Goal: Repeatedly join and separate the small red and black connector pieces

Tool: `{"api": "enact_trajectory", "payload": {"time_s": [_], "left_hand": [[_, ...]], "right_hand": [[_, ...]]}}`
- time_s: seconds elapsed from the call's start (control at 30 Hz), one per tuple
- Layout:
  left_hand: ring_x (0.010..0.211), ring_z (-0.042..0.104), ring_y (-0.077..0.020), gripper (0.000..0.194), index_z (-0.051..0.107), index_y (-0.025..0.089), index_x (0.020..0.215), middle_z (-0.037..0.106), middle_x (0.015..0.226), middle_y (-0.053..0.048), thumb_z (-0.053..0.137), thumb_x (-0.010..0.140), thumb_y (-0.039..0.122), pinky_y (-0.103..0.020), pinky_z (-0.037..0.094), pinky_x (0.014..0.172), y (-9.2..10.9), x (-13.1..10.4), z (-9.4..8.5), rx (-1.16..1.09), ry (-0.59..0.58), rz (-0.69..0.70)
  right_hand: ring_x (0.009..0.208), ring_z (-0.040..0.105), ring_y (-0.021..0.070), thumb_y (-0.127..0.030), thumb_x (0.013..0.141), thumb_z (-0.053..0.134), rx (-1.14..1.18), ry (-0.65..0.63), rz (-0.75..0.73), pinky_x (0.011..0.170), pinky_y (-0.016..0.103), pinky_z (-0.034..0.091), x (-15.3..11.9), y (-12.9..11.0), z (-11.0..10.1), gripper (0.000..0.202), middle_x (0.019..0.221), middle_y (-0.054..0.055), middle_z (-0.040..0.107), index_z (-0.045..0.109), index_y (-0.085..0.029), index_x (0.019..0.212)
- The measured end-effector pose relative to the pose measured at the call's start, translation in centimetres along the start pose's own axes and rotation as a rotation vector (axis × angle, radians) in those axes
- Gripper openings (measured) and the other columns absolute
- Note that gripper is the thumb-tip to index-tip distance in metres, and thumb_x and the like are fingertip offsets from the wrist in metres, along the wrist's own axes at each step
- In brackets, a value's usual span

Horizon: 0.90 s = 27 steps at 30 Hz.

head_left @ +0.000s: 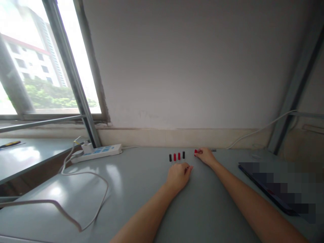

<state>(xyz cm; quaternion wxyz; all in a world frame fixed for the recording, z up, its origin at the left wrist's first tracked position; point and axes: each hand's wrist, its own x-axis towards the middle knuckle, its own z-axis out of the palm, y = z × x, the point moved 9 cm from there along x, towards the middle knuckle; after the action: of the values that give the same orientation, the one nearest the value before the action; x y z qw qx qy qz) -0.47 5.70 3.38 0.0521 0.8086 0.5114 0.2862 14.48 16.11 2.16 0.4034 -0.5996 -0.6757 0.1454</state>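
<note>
We grip one red peg [195,153] between thumb and fingers of the right hand [205,157], to the right of a row near the rear of the desk [136,195]. In the row we count four upright pegs, set slightly apart: two black pegs [170,157] at the ends, two red pegs [174,157] between them. Total: five. We place the left hand [178,175] just in front of the row, fingers curled; we cannot tell whether it encloses anything. Farther left, we find one power strip [101,153] with plugs [87,147] in its left end; a pale cable [106,187] loops across the desk. At right lies one dark flat item [265,189], partly pixelated.
</note>
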Motion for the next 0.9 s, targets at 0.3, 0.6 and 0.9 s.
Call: {"api": "enact_trajectory", "payload": {"time_s": [0.3,0.6,0.9], "left_hand": [[0.070,0.059,-0.0164,0.037,0.063,0.018,0.077,0.066,0.074,-0.006,0.032,0.085,0.037,-0.024,0.036,0.061,0.1,0.0,0.5,0.068,-0.084,-0.028],[0.072,0.060,-0.0177,0.037,0.063,0.018,0.077,0.066,0.075,-0.007,0.031,0.084,0.036,-0.026,0.038,0.063,0.1,-0.1,0.4,0.106,-0.100,-0.042],[0.082,0.060,-0.0232,0.033,0.064,0.016,0.080,0.065,0.085,-0.012,0.033,0.081,0.029,-0.032,0.043,0.069,-1.5,-0.1,0.0,0.206,-0.141,-0.196]], "right_hand": [[0.060,0.053,0.0116,-0.011,0.068,0.053,-0.286,-0.106,0.042,0.059,0.022,0.039,-0.1,0.7,0.7,0.009,0.066,0.004,0.061,0.061,-0.012,0.072],[0.067,0.055,0.0137,-0.010,0.067,0.053,-0.435,-0.136,0.064,0.060,0.022,0.037,-0.3,0.1,0.5,0.011,0.071,0.006,0.063,0.063,-0.013,0.069],[0.059,0.056,0.0127,-0.018,0.062,0.061,-0.410,-0.349,-0.033,0.052,0.020,0.036,-2.2,-3.4,1.7,0.004,0.062,0.003,0.063,0.063,-0.014,0.061]]}}
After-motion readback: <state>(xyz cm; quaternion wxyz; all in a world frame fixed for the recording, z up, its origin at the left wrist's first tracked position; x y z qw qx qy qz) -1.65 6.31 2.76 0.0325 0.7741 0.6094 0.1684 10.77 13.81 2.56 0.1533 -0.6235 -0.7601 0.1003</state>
